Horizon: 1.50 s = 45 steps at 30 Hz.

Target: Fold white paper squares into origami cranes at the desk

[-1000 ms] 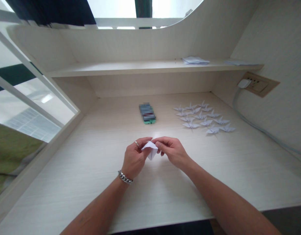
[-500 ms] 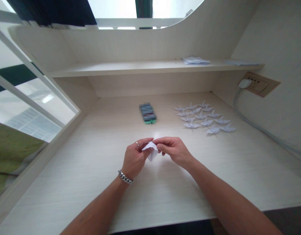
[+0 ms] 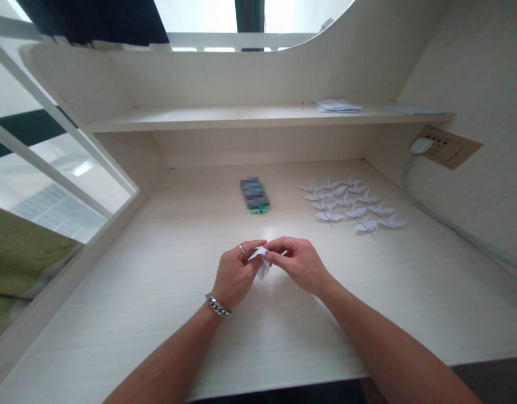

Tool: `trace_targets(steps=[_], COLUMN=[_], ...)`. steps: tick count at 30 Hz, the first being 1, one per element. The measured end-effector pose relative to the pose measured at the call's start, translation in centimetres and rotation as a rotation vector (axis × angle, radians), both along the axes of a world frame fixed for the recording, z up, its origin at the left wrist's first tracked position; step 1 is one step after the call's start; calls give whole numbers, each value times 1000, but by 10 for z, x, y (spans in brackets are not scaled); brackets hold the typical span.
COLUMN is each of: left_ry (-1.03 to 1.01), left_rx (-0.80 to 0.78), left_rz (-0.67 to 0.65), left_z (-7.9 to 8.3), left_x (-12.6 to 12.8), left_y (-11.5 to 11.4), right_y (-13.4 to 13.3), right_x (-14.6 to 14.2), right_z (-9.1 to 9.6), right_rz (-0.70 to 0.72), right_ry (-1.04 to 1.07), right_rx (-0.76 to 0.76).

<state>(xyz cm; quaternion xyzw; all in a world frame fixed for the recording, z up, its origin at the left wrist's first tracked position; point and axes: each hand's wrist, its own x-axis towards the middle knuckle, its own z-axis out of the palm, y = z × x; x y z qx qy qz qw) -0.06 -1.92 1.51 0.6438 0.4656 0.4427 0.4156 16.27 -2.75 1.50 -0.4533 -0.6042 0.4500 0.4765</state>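
A small folded piece of white paper (image 3: pixel 262 265) is pinched between both my hands above the middle of the pale wooden desk (image 3: pixel 157 314). My left hand (image 3: pixel 235 276), with a ring and a metal bracelet on the wrist, grips its left side. My right hand (image 3: pixel 298 264) pinches the top right with thumb and fingers. Most of the paper is hidden by my fingers.
Several folded white paper cranes (image 3: pixel 353 203) lie in rows at the back right of the desk. A phone (image 3: pixel 254 195) lies at the back centre. Loose paper sheets (image 3: pixel 337 105) rest on the shelf above. A wall socket with a plug (image 3: pixel 439 147) and cable is on the right.
My hands have closed in on the paper, which now shows smaller and more folded between the fingers. The hands stay in the same spot over the desk.
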Motion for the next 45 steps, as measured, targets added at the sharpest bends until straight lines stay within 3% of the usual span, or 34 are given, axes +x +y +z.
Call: trace_targets(steps=[10,19,36,45], left_ry=[-310,-554,-536,-492], left_rx=[-163,-434,-467,-437], left_rz=[-78,-111,-195,-129], left_z=[-5,-6,-3,-6], left_x=[6,7,5,7], left_y=[-1,-4,-4,-2], right_y=[-3,-1,2,1], right_x=[-6,-7,-4,-6], right_z=[-4,-10,-11,-9], right_rz=[-209,-231,-248,-223], right_ry=[-104,-71,-33,-64], right_rx=[167,202,138,139])
